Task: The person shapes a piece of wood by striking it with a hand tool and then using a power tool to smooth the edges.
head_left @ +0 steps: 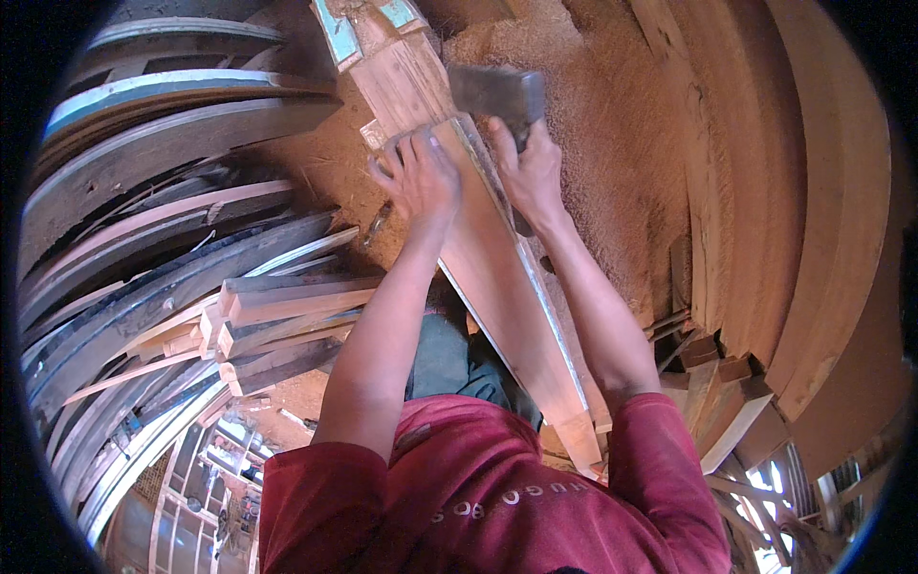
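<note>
A long wooden board (502,297) slopes from my waist toward the far middle, with rough, pale edges. My left hand (421,177) lies on its upper part, fingers spread and pressing on the wood. To the right of the board, my right hand (531,172) is closed around the handle of a hatchet (492,94). Its broad grey head, slightly blurred, is raised beside the board's right edge, pointing left. The board's far end rests on a wooden block (397,81), beyond which lies a piece with chipped turquoise paint (337,31).
Stacked boards (172,163) fill the left side, with squared timber pieces (287,311) jutting out near my left forearm. Sawdust (612,143) covers the ground ahead and right. Large planks (813,191) stand along the right, with timber offcuts (727,411) near my right elbow.
</note>
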